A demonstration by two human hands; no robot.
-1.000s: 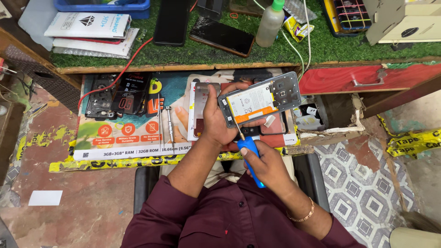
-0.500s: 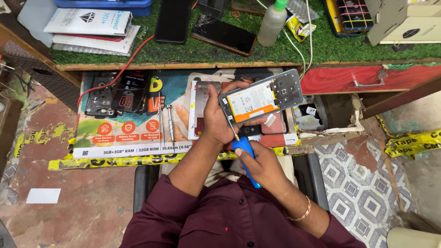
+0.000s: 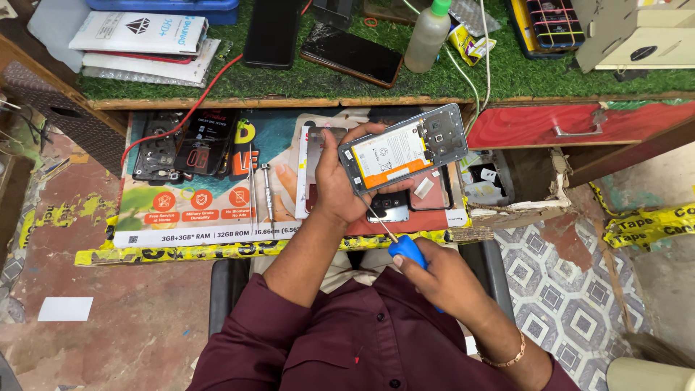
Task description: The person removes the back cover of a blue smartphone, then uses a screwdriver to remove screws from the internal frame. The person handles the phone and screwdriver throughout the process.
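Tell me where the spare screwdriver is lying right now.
In the head view, the spare screwdriver lies on the printed poster covering the open drawer, left of the left hand that holds the opened phone.

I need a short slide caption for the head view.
Left hand holds an opened phone while right hand applies a blue-handled screwdriver.
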